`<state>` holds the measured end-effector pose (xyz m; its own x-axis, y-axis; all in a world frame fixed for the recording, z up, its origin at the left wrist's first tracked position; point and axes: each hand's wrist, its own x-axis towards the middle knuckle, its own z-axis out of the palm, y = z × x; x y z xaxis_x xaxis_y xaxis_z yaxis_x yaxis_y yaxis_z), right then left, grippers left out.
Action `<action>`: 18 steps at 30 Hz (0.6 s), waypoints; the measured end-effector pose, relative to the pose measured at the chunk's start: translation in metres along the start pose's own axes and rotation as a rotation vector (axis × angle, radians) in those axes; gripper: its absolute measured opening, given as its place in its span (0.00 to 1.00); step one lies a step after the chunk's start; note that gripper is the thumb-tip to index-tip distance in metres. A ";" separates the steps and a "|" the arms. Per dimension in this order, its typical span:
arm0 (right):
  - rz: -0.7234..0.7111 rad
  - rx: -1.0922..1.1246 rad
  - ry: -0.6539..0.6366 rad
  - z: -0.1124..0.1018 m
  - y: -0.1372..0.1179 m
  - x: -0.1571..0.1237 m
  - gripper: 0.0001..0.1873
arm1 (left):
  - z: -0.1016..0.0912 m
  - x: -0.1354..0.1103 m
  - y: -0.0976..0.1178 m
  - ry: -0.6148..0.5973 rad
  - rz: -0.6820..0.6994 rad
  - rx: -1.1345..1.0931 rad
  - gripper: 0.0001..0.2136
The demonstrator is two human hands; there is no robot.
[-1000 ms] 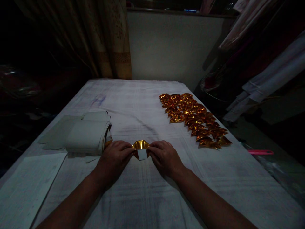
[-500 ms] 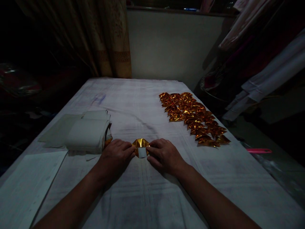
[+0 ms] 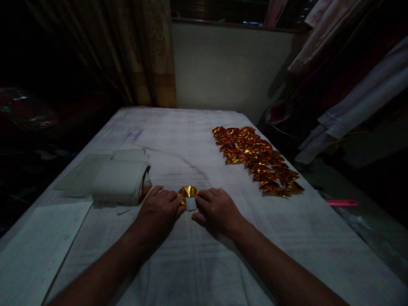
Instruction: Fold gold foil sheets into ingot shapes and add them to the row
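Observation:
A small piece of gold foil paper (image 3: pixel 188 191), partly folded and showing a pale square on its near side, lies at the middle of the cloth-covered table. My left hand (image 3: pixel 161 208) grips its left end between thumb and fingers. On the opposite end, my right hand (image 3: pixel 218 210) has its fingers closed at the foil's edge, the thumb reaching in from below. The fingertips cover both ends of the paper.
Rows of folded gold foil pieces (image 3: pixel 255 157) stand at the right of the table (image 3: pixel 191 263). A stack of pale paper sheets (image 3: pixel 116 180) lies left, with a larger white sheet (image 3: pixel 41 242) nearer. A pink handle (image 3: pixel 342 203) shows beyond the right edge.
Both hands have shifted slightly around the foil paper; the right thumb now sits lower and further left. The foil's sides look more folded in. The view has tilted a little.

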<state>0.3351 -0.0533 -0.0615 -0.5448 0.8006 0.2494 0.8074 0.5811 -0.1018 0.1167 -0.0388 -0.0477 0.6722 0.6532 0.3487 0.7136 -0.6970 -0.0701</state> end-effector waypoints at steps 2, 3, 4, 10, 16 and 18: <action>0.028 -0.006 -0.006 0.001 -0.004 0.001 0.16 | -0.001 0.000 0.000 -0.008 -0.005 -0.013 0.06; 0.040 -0.014 -0.004 0.002 -0.005 0.002 0.15 | -0.001 0.000 0.000 -0.016 -0.005 -0.020 0.06; 0.046 -0.024 0.004 0.002 -0.007 0.003 0.14 | -0.002 0.000 -0.001 -0.026 -0.006 -0.025 0.06; -0.027 -0.109 0.097 0.009 -0.010 0.003 0.06 | -0.002 0.000 -0.006 -0.014 0.001 -0.043 0.05; -0.042 -0.128 0.259 0.015 -0.008 0.001 0.09 | 0.000 -0.001 -0.003 0.017 -0.007 -0.038 0.05; -0.046 -0.118 0.276 0.015 -0.008 0.002 0.10 | 0.001 -0.002 -0.002 0.031 -0.005 -0.026 0.05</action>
<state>0.3244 -0.0545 -0.0748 -0.5118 0.6946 0.5056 0.8130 0.5818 0.0237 0.1146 -0.0386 -0.0491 0.6615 0.6477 0.3781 0.7116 -0.7012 -0.0437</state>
